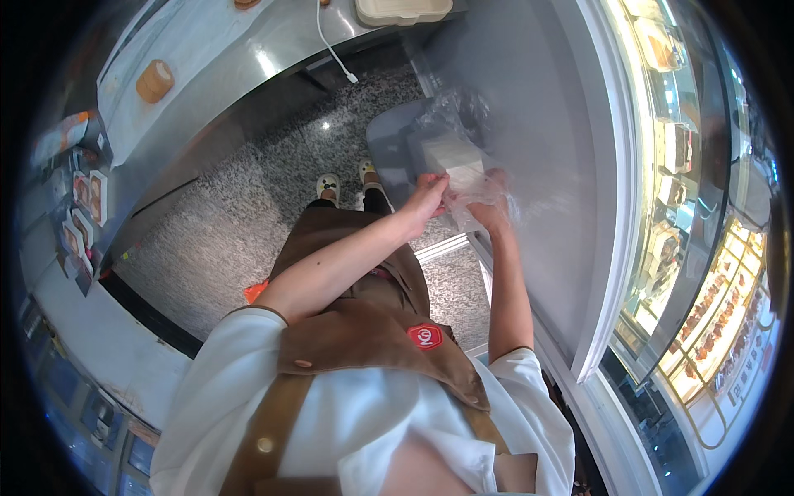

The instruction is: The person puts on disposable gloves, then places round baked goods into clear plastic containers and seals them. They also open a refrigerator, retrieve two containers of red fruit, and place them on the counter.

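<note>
A pale, block-like stack [458, 161] sits inside a loose clear plastic bag [465, 115], its kind not settled by the picture. My left hand [430, 197] pinches the bag at the near left corner of the stack. Clear film covers my right hand [491, 201], which curls around the near right side of the stack. The film partly hides those fingers, and I cannot tell whether they are inside the bag. Below the bag is a grey, rounded object [392, 137], perhaps a bin or a seat.
A steel counter [273, 53] at the upper left bears cream-filled cake rolls [155, 81] on white paper. A white cable [335, 53] hangs over its edge near a beige container [403, 9]. A grey panel [552, 204] and lit display case [670, 155] stand at right.
</note>
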